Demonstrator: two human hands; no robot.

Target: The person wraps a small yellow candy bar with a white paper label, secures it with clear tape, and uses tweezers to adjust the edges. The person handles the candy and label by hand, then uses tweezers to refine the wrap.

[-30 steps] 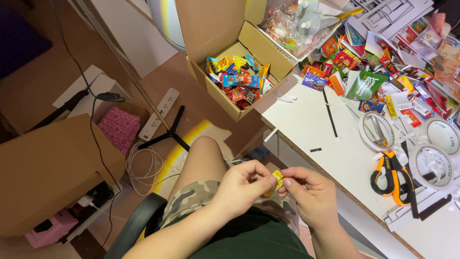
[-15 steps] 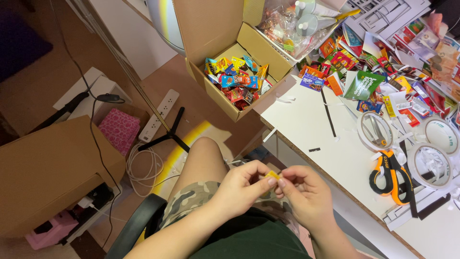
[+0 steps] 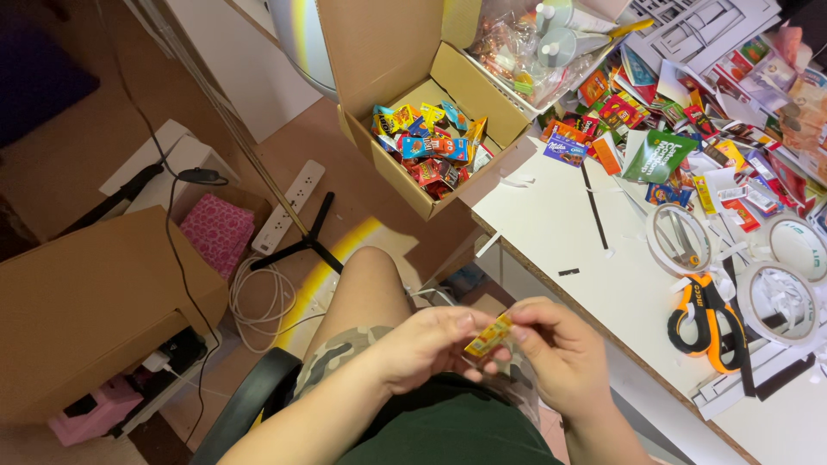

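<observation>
Together, the left hand (image 3: 426, 344) and the right hand (image 3: 560, 353) pinch one small yellow and orange packet (image 3: 488, 336) over the lap, the fingers (image 3: 465, 323) of each clenched on an end of it. What the packet holds cannot be made out.

Three rolls of clear tape (image 3: 679, 239) lie on the white desk (image 3: 560, 224), with one pair of orange-handled scissors (image 3: 702, 314) just beside them and two black strips near the desk's middle. One open cardboard box (image 3: 448, 86) sits at the desk's corner, filled with small bright packets too many and too jumbled to count; a loose heap of similar packets (image 3: 689, 129) spreads along the desk's far side and is cut off at the top and right edges.

Below, a brown floor carries one white power strip (image 3: 289, 207), coiled cable, a pink patterned box (image 3: 220, 232) and a large cardboard box (image 3: 86, 310) at the left.
</observation>
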